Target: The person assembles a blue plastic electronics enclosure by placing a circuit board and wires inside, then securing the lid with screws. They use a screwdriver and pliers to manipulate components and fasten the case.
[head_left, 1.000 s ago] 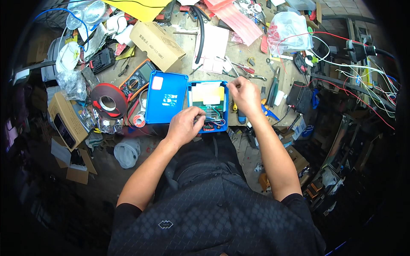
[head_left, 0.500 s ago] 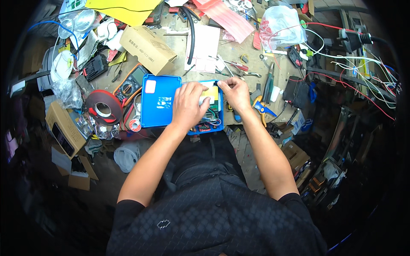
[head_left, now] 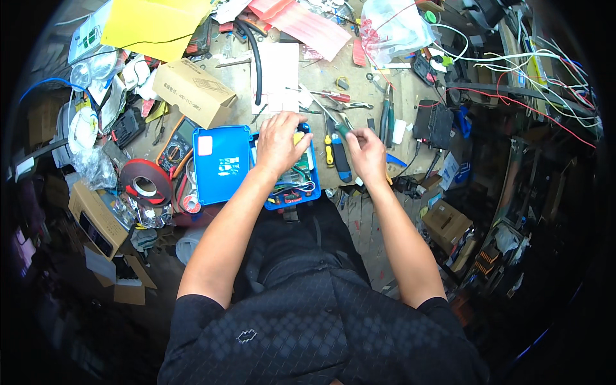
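A blue plastic case lies at the near table edge, its lid [head_left: 221, 170] folded back to the left. Coloured wires [head_left: 294, 185] and a green circuit board [head_left: 299, 173] show in its base [head_left: 310, 194]. My left hand [head_left: 277, 146] rests over the base, fingers stretched and thumb apart, hiding much of the inside. Right of the case, my right hand [head_left: 367, 156] has its fingers closed at the green handle of a screwdriver [head_left: 341, 129], whose long shaft points away to the left. Beside that hand lie a blue-and-black handled tool [head_left: 341, 160] and a yellow screwdriver [head_left: 329, 151].
Left of the case are an orange multimeter [head_left: 176, 147], a red-and-black tape roll [head_left: 146, 185] and a cardboard box [head_left: 192, 93]. Green-handled pliers [head_left: 387, 119] and a black adapter [head_left: 430, 123] lie to the right. Loose wires [head_left: 513, 96] hang at far right.
My right hand has left the case's right edge and moved right to the screwdriver. My left hand stays over the case. The whole view has shifted, with the table sliding left.
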Action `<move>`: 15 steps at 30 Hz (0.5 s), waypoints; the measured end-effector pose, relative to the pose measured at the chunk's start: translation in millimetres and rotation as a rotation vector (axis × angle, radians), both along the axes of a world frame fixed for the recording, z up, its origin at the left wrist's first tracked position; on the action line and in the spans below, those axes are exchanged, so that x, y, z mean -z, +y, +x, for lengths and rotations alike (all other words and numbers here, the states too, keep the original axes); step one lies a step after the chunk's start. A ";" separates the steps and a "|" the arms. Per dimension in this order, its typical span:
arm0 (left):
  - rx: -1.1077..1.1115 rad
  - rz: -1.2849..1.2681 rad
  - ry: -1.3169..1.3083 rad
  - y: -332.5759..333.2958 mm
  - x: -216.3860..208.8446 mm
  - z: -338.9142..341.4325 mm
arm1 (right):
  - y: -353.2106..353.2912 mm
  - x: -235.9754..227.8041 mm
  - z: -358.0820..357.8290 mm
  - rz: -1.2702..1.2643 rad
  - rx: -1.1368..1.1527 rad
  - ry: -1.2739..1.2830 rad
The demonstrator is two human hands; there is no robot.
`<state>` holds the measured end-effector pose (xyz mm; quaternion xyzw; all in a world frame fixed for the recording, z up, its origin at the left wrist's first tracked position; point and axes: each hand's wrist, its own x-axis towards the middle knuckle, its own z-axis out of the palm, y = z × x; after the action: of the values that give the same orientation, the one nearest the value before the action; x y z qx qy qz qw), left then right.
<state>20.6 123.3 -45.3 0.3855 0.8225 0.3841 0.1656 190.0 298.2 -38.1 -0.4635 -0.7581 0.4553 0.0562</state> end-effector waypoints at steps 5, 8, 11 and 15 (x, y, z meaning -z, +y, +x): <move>-0.041 0.090 0.062 3.1 8.8 5.6 | 4.8 -14.3 44.2 0.422 -0.318 -0.273; -0.063 0.086 0.087 5.6 11.2 6.4 | 6.6 -11.4 48.3 0.475 -0.371 -0.269; -0.068 0.090 0.121 6.1 13.3 6.7 | 11.5 -13.0 40.4 0.481 -0.384 -0.255; -0.071 0.079 0.114 7.5 13.7 7.3 | 21.5 1.3 31.7 0.502 -0.508 -0.399</move>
<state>27.9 130.8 -59.0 0.3835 0.8279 0.3993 0.0894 221.7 319.8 -39.4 -0.3125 -0.9321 0.1568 -0.0946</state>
